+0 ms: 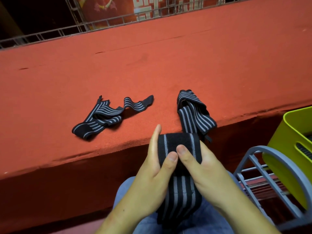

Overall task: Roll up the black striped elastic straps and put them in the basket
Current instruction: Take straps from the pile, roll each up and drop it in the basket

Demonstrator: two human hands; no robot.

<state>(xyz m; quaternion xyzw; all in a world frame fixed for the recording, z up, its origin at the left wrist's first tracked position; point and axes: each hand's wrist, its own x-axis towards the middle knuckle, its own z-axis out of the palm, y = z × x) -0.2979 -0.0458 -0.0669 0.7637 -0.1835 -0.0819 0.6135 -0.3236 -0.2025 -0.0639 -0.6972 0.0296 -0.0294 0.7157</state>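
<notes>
Head view: both hands meet low in the middle, over the person's lap, on one black strap with grey stripes (179, 144). The left hand (152, 174) lies along the strap's left edge with its forefinger straight and pointing away, and its thumb is bent across the front of the fabric. The right hand (207, 173) grips the right edge. Its thumb presses on the front, tip to tip with the left thumb, and its other fingers are hidden behind the cloth. Between them the two hands pinch the strap's upper part, a broad dark band. The rest of it hangs down between the wrists onto blue jeans (128, 188).

A second strap (194, 114) lies folded on the red carpeted ledge (152, 65), just beyond the hands, with one end at the ledge's front edge. Whether it joins the held one I cannot tell. A third strap (108, 115) lies loose and wavy on the ledge to the left, well apart from the hands.

The basket (287, 149), lime green, stands at the right edge of the picture on a grey wire rack (263, 166), near the right hand but not touching it. Something dark and striped shows through its handle slot. A metal truss (101, 24) runs along behind the ledge
</notes>
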